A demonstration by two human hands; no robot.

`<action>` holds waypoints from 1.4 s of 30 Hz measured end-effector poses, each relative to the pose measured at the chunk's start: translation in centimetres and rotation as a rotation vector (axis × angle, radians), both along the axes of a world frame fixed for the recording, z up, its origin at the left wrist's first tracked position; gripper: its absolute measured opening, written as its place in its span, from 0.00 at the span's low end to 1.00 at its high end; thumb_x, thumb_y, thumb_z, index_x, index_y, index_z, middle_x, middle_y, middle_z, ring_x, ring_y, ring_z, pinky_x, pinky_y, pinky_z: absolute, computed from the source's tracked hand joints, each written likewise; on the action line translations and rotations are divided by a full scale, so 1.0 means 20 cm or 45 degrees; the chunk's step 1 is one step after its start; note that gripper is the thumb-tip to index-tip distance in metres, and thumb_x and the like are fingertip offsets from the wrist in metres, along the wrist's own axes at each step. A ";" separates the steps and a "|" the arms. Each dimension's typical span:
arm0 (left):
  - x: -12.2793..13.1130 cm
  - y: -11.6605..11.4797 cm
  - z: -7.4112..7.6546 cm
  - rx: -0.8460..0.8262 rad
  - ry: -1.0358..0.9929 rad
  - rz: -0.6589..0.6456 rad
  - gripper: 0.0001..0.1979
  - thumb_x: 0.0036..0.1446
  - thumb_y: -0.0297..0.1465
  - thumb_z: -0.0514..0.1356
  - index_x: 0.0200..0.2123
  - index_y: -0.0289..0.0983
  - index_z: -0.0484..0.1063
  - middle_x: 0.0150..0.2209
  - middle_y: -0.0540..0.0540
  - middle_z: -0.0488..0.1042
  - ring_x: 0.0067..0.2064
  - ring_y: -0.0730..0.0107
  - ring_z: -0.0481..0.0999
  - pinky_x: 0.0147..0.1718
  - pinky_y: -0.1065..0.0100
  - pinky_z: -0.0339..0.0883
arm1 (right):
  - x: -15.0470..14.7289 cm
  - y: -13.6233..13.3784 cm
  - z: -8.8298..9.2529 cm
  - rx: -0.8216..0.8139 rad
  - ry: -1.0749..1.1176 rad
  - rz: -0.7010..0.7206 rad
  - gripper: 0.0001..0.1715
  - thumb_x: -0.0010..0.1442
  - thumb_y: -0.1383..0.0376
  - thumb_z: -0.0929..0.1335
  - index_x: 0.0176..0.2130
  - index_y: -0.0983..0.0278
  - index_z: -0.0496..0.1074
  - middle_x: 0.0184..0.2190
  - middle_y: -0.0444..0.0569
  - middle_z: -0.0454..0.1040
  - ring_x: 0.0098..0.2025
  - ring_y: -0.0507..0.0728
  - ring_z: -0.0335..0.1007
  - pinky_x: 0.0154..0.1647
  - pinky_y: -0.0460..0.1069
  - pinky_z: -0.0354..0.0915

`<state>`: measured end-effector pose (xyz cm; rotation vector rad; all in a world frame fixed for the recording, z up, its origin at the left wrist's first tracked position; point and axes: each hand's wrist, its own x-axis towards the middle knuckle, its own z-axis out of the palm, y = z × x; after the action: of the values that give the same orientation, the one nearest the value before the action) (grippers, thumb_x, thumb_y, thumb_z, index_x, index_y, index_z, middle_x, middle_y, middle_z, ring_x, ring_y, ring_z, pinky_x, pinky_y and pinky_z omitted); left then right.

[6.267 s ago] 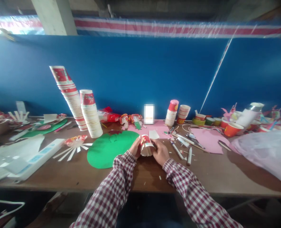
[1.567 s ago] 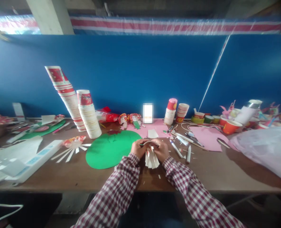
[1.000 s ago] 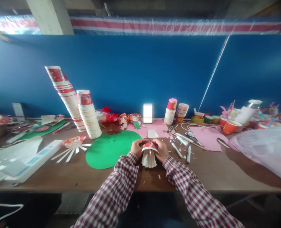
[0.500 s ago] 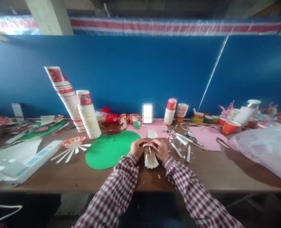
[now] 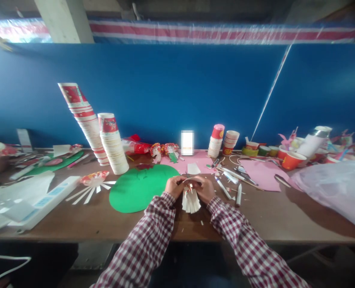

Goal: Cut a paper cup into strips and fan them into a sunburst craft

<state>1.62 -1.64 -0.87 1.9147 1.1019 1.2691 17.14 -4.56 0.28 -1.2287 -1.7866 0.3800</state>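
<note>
Both hands grip a paper cup cut into strips [image 5: 191, 202] above the table's front part. My left hand [image 5: 175, 187] is closed on its left side, and my right hand [image 5: 205, 189] is closed on its right side. White strips fan down toward me from between the hands; the upper part is mostly hidden by my fingers. Left of my hands lies a green paper shape [image 5: 141, 190]. Just beyond them a small white paper piece [image 5: 193, 169] rests on pink paper [image 5: 207, 162].
Two tall paper cup stacks [image 5: 113, 144] stand at the left, near another cut cup with spread strips [image 5: 96, 182] and a white power strip [image 5: 50, 200]. Markers [image 5: 239, 195] lie to the right. A plastic bag [image 5: 333, 190] and an orange cup [image 5: 293, 160] are farther right.
My fingers have come closer together over the cup's upper part, and its red face has turned mostly out of sight. The view has shifted slightly.
</note>
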 end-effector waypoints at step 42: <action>0.02 -0.02 0.04 -0.457 -0.502 -0.186 0.24 0.42 0.50 0.59 0.22 0.31 0.71 0.18 0.50 0.69 0.21 0.77 0.63 0.21 0.73 0.57 | -0.03 -0.01 0.03 -0.225 0.237 0.063 0.26 0.56 0.52 0.59 0.16 0.65 0.56 0.14 0.41 0.54 0.18 0.48 0.50 0.18 0.44 0.47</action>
<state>2.12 -2.03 0.01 1.3804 0.8946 1.2059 16.61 -4.71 0.82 -1.2287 -1.6525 0.6712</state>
